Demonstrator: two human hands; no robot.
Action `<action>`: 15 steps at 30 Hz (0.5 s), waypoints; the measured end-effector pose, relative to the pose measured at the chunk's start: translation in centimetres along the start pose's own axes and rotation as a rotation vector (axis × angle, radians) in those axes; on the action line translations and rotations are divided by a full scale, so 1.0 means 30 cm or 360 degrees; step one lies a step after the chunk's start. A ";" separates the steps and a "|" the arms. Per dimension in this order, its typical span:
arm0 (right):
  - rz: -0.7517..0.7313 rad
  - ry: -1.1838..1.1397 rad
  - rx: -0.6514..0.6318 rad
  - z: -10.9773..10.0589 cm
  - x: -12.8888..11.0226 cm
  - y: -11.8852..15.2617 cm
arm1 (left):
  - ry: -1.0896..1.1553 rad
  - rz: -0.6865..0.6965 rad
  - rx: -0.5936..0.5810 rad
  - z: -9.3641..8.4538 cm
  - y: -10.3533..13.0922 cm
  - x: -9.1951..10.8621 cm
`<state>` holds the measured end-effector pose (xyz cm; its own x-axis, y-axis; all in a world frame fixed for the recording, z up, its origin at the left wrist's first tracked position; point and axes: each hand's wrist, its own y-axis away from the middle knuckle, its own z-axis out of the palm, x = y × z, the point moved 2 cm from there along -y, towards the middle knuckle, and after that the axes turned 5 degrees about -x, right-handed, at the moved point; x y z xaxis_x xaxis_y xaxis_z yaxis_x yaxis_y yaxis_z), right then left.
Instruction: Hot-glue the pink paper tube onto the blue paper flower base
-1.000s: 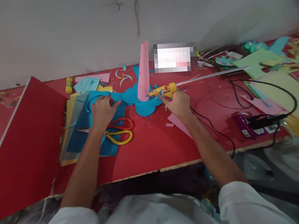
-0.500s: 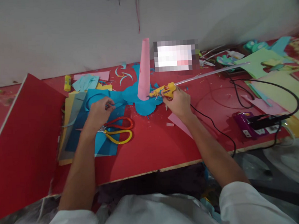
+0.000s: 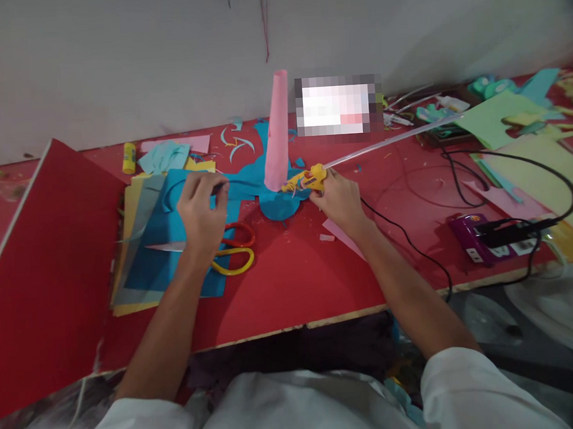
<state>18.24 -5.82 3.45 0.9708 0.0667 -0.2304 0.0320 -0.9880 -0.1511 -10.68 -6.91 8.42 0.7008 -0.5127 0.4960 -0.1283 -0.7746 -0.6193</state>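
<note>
At the middle of the red surface (image 3: 282, 305): one pink paper cone (image 3: 276, 137), upright on blue cut paper (image 3: 279, 206). Right hand (image 3: 340, 201): grasping a yellow glue gun (image 3: 315, 178), nozzle at the cone's foot. Left hand (image 3: 203, 210): fingers curled over blue sheets (image 3: 149, 271); contents of grip, cannot tell. Scissors (image 3: 234, 261): partly covered by left hand. Far left: glue stick (image 3: 128, 158). Right: purple power box (image 3: 469, 232). Changed: left hand shifted rightward, glue gun slightly left.

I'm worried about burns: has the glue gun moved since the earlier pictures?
Yes. Judged against the pink paper cone, the glue gun has shifted slightly left and downward in view.
</note>
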 end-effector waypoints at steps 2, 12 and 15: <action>-0.0012 0.0005 -0.0011 0.001 0.001 0.000 | -0.0024 0.0011 -0.0069 0.026 0.010 0.021; -0.0052 0.0043 -0.0070 0.005 0.001 -0.004 | -0.0118 0.0075 -0.0208 0.101 0.054 0.047; -0.0053 0.0049 -0.0092 0.005 0.000 -0.005 | -0.0101 0.0065 -0.0263 0.114 0.062 0.049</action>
<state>18.20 -5.64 3.32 0.9757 0.0963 -0.1966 0.0773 -0.9917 -0.1023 -7.48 -7.84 5.91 0.7347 -0.5247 0.4300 -0.2677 -0.8066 -0.5270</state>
